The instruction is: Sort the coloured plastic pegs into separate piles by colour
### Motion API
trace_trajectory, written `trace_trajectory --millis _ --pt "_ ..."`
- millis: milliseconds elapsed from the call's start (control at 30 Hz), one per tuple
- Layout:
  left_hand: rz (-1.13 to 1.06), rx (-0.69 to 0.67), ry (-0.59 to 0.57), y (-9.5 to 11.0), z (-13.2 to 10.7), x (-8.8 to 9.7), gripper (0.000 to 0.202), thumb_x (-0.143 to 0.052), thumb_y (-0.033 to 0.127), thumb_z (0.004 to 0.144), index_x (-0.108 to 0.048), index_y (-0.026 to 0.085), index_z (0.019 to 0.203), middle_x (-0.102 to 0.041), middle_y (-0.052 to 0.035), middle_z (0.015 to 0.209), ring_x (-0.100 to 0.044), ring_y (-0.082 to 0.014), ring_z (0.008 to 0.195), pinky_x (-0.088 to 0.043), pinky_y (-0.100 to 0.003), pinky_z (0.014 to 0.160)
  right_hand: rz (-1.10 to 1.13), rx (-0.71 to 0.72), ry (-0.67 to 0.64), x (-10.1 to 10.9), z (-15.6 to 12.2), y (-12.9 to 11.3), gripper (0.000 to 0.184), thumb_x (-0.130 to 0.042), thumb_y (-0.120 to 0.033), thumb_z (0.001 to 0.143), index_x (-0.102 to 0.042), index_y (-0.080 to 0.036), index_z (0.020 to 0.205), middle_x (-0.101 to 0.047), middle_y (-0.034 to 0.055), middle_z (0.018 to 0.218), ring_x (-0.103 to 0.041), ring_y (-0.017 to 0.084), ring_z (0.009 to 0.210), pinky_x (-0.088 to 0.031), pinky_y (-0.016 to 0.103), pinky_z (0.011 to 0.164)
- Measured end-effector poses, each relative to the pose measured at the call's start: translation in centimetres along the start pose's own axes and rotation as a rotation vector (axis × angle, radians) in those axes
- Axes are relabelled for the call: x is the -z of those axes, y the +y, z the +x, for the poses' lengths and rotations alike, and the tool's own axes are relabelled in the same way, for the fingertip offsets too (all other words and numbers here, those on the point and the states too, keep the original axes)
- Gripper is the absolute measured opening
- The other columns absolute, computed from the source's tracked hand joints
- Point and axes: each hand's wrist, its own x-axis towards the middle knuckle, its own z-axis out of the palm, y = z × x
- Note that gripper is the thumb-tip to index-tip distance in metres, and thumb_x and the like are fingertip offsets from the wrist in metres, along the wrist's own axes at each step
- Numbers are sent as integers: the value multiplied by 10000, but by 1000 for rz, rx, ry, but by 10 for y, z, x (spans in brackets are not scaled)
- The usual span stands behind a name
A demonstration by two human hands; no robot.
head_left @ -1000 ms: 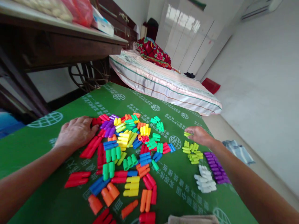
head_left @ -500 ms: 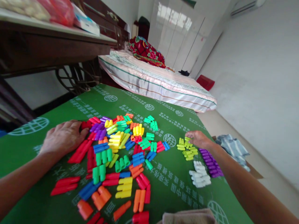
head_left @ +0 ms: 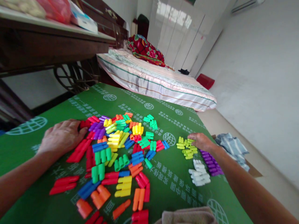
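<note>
My left hand [head_left: 61, 136] lies palm down on the green board [head_left: 77, 109], fingers stretched out. Its fingertips are beside red plastic tube-shaped pieces [head_left: 80, 150] at the left edge of a mixed pile. Purple pieces [head_left: 97, 130], yellow pieces [head_left: 115, 139] and green pieces [head_left: 102, 156] lie in that pile. On the right, my right hand [head_left: 200, 141] is at a small group of lime-green pieces [head_left: 188, 151]. Its fingertips point left and touch or cover the edge of one piece. The fingers are partly hidden, so their grip is unclear.
White pieces [head_left: 199, 174] and a row of purple pieces [head_left: 211, 163] lie near my right forearm. Blue pieces [head_left: 137, 158] and orange pieces [head_left: 139, 199] are spread about the middle and front. Beyond the board stand a bed [head_left: 149, 81] and a dark wooden table [head_left: 51, 46].
My right hand has drawn back slightly to the right from the lime-green pieces. My left hand stays in place. The view has shifted a little.
</note>
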Motion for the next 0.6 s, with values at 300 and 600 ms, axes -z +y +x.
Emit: trace_trajectory --millis 300,600 --pt "-15 7 10 0 0 -1 640 -229 520 820 -508 91 1205 -508 -177 1264 -457 -334 1125 -360 -457 924 -105 47 -61 5 -7 -6 398 -576 -102 671 -683 -274 1013 -675 4 1097 -613 200 1015 -450 293 897" --pt "21 16 -18 2 -1 1 638 -199 521 832 -491 98 1211 -505 -164 1266 -457 -328 1134 -359 -433 939 -76 36 44 4 -9 2 383 -581 -95 688 -676 -246 1027 -679 34 1083 -623 199 999 -462 303 895"
